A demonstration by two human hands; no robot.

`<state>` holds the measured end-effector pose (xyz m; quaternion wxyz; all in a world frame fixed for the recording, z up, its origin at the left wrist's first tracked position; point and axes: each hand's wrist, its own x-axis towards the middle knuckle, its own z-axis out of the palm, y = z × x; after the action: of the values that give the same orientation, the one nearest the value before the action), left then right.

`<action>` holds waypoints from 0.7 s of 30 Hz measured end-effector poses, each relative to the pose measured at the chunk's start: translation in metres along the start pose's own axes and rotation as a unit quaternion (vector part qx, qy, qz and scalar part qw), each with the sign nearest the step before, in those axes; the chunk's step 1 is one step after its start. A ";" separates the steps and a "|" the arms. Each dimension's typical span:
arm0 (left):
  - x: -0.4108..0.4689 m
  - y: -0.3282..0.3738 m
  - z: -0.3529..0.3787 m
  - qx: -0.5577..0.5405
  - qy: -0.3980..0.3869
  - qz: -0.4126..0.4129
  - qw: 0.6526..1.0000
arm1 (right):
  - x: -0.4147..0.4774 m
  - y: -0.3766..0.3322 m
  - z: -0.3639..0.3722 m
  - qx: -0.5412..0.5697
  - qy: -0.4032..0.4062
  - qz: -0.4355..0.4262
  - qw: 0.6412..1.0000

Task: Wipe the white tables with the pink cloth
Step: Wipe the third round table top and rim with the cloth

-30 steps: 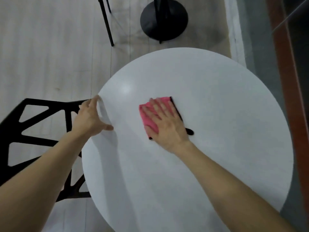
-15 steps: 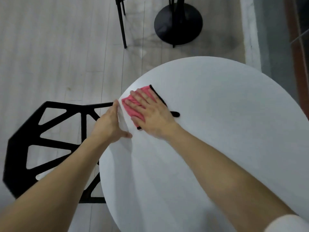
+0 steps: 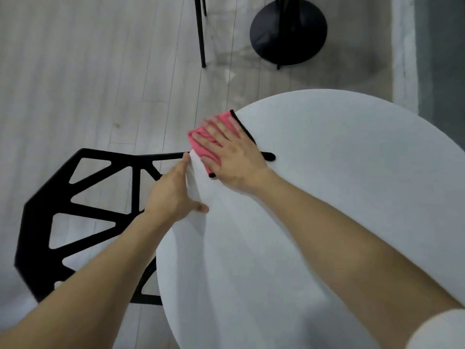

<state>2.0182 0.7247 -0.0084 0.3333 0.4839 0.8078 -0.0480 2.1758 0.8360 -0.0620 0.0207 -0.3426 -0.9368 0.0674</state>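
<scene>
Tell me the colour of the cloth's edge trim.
Black trim on the pink cloth, clearest in the head view beside the right hand.

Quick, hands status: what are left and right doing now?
Left hand: open, thumb on the table, fingers along its rim.
Right hand: open, pressing flat on the cloth.

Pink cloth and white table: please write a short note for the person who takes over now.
Right hand: flat, pressing the black-edged pink cloth at the far left rim of the round white table.
Left hand: fingers straight against the left rim, thumb on top.
Done: cannot tell; the top shows no marks.
Left: probably sweep the near and right parts, then other tables.
</scene>
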 end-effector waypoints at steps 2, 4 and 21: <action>-0.001 0.001 -0.002 0.004 -0.002 -0.004 1.000 | -0.020 0.055 -0.001 0.007 0.048 0.083 0.995; -0.003 0.001 -0.002 0.000 0.000 -0.008 1.000 | -0.047 0.116 -0.011 -0.007 0.055 0.236 0.970; -0.003 0.000 -0.005 0.038 -0.014 0.015 0.999 | -0.053 0.132 -0.011 -0.014 0.058 0.314 0.947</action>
<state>2.0171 0.7245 -0.0031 0.3268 0.5077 0.7931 -0.0804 2.3013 0.9031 -0.0689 0.0480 -0.6232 -0.7797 0.0373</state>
